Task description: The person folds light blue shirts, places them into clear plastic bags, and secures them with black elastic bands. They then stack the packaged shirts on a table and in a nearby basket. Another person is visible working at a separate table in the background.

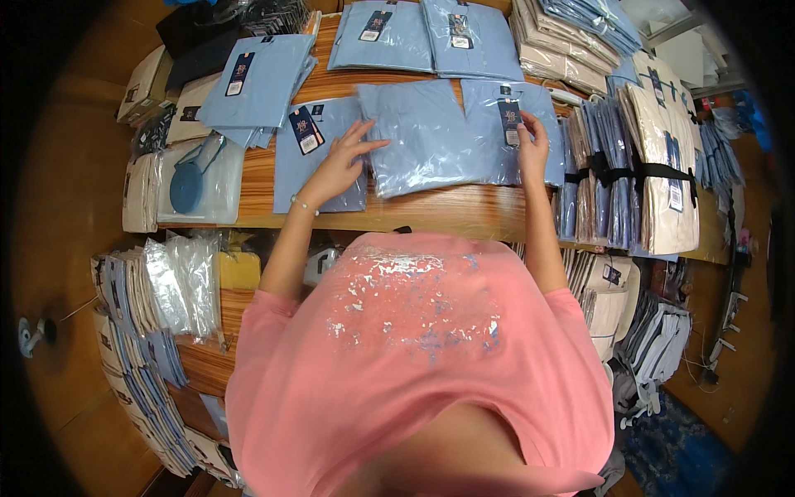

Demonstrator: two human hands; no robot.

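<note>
A folded light-blue garment in a clear plastic bag point(422, 141) lies in front of me, its lower edge glossy and crinkled. To its left is a folded blue garment point(286, 178) with a dark hang tag point(306, 130) on top. My left hand point(348, 157) rests over that garment's right side, fingers spread toward the bagged one and holding nothing. On the right, another folded blue garment point(489, 103) is partly covered by the middle bag. My right hand point(534, 149) pinches the edge of its dark hang tag point(509, 123) between thumb and fingers.
More folded blue garments point(389, 37) lie at the back of the wood-grain table point(464, 203). Tied bundles of beige and blue garments point(662, 157) stand at the right. A round blue tape roll point(187, 187) sits on clear bags at the left; packed garments point(137, 331) fill the lower shelf.
</note>
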